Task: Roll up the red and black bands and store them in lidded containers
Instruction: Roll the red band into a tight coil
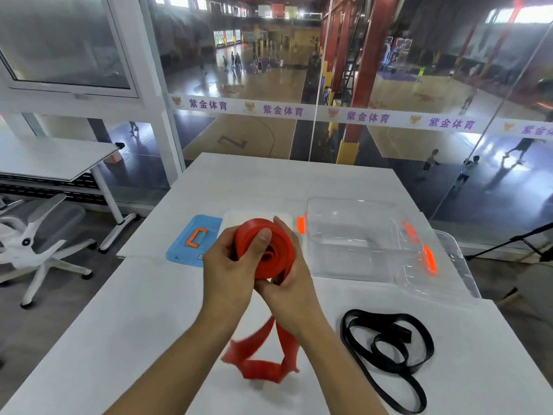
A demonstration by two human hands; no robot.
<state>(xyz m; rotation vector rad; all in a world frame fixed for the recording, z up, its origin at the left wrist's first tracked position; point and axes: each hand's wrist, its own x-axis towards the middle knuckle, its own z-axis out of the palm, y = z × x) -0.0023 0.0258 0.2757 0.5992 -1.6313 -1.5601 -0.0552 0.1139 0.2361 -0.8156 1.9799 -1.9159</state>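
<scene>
We're maybe halfway through the red band [264, 250]: most of it's a fat coil held up over the desk [149, 310], with a blurry tail dangling down below. Our left hand [230, 265] has its fingers curled round the coil, thumb on top, and the right hand [287, 283] cups it from underneath. The black band [386, 345] lies loose on the right, untouched. The clear container [359, 235] and the blue lid [194, 241] wait at the back. White desk, glass wall, basketball courts below.
</scene>
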